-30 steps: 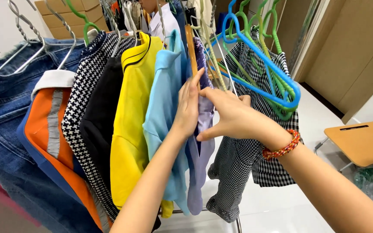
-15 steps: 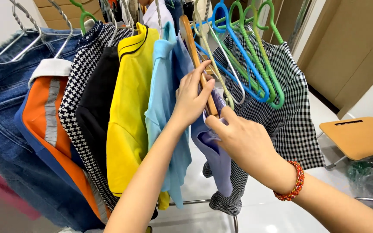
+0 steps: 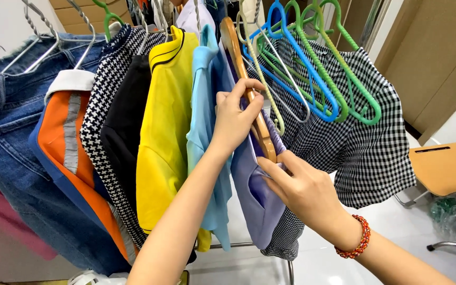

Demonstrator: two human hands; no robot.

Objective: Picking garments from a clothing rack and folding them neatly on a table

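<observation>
A lavender garment (image 3: 257,192) hangs on a wooden hanger (image 3: 245,79) in a crowded rack of clothes. My left hand (image 3: 236,117) grips the wooden hanger's arm and the garment's top edge between thumb and fingers. My right hand (image 3: 304,191), with a red bead bracelet (image 3: 359,240) at the wrist, pinches the lavender fabric just below the hanger's lower end. A light blue shirt (image 3: 204,132) and a yellow shirt (image 3: 164,126) hang directly to the left of it.
Further left hang a black garment (image 3: 125,126), a houndstooth piece (image 3: 97,121), an orange and blue jacket (image 3: 62,142) and jeans (image 3: 6,126). Right: a black-and-white check shirt (image 3: 362,142), empty blue hangers (image 3: 296,68) and green hangers (image 3: 344,63). A wooden chair seat (image 3: 447,166) stands at the right.
The view has closed in on the rack. My left hand shifted up onto the wooden hanger, and my right hand dropped lower, off the empty hangers and onto the lavender fabric.
</observation>
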